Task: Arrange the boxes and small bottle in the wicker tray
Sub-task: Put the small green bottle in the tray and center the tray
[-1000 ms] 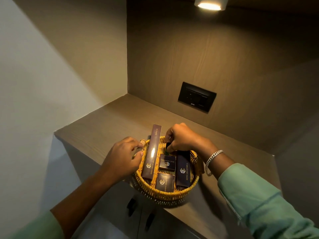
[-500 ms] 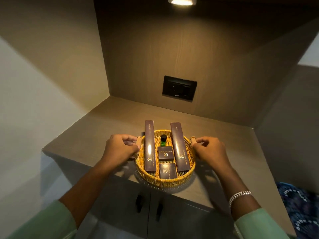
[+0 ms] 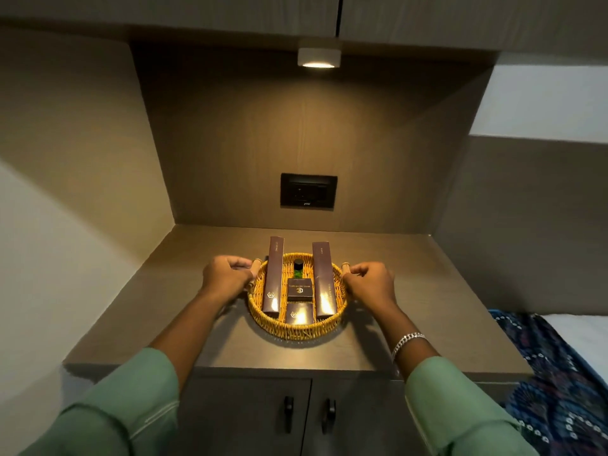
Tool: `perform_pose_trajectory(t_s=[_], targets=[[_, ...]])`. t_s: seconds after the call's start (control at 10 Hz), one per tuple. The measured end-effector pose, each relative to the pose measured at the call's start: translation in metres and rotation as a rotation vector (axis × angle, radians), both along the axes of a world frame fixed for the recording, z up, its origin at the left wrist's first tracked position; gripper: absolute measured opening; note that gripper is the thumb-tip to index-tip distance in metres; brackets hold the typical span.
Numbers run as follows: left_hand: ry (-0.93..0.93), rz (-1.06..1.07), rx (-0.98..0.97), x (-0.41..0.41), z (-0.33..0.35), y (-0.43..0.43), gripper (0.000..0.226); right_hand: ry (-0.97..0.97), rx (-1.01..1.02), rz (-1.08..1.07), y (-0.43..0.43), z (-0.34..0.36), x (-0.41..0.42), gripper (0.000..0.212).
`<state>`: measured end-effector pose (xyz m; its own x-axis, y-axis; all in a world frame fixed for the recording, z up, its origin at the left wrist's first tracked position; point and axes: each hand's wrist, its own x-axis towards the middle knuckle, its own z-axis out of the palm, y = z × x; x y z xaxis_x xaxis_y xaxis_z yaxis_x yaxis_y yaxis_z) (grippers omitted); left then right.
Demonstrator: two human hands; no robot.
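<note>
A round wicker tray [image 3: 296,331] sits on the brown counter [image 3: 197,264]. Inside it, a long dark box [image 3: 273,274] lies along the left and a second long box [image 3: 323,278] along the right, both reaching past the far rim. Between them stands a small green bottle [image 3: 298,269] with a black cap, then a small square box [image 3: 299,288], then another small box [image 3: 298,313] nearest me. My left hand [image 3: 227,276] grips the tray's left handle. My right hand [image 3: 370,279] holds the right handle.
A black socket plate [image 3: 308,190] is set in the back wall under a lit lamp [image 3: 318,57]. Cabinet doors with two dark handles [image 3: 309,413] are below the counter. A patterned blue bedcover [image 3: 559,373] lies at the right.
My right hand left the inside of the tray and went to the right handle. The right long box now lies straight, with the bottle showing. The tray sits further back from the counter's front edge.
</note>
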<state>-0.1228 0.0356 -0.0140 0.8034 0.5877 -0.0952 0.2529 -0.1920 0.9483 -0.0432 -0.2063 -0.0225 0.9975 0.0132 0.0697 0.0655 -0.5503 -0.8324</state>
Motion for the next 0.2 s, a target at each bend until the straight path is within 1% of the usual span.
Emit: perform_pose_trajectory(t_s=[0.1,0.2], targets=[[-0.042,-0.001,0.03,0.002,0.003,0.002,0.021,0.012,0.027,-0.002,0.007,0.003,-0.001,0.018],[-0.092,-0.045,0.174,-0.007,0.023,-0.009,0.04,0.038,-0.029,-0.013,0.004,0.013,-0.013,0.039]])
